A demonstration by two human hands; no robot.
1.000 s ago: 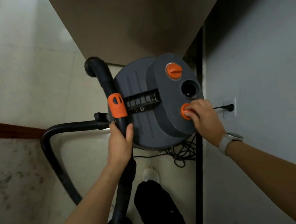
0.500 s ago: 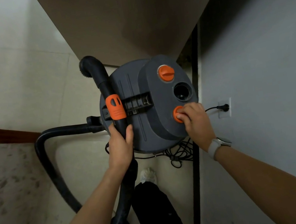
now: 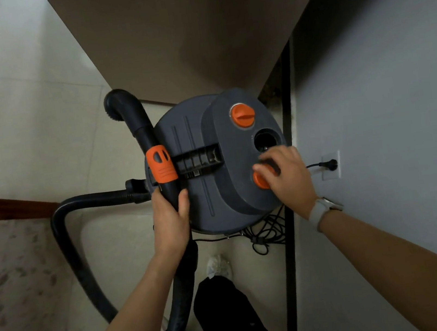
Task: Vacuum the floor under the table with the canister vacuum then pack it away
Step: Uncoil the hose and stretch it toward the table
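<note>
Hose (image 3: 64,247) loops on the floor at far left, black and ribbed, prob. soft and springy, so it will want to uncoil when packed. Next, left hand (image 3: 172,224) is wrapped round the stiff black wand (image 3: 147,136), just below its orange collar (image 3: 161,168); fingers curled fully, firm hold. Wand is rigid, good place to grip. Canister vacuum (image 3: 211,166) stands on the floor w/ table (image 3: 189,26) just behind it and wall (image 3: 389,109) at its right. It looks bulky, prob. heavy; the recessed carry handle (image 3: 199,158) on the lid is the place to lift it. Right hand (image 3: 287,174) rests on the lower orange knob (image 3: 262,181), fingers bent over it, seems to pinch or turn it. Upper orange knob (image 3: 243,115) is untouched. Plug (image 3: 330,164) sits in the wall socket, cord (image 3: 265,232) tangled on the floor below: thin, limp, easy to snag.
</note>
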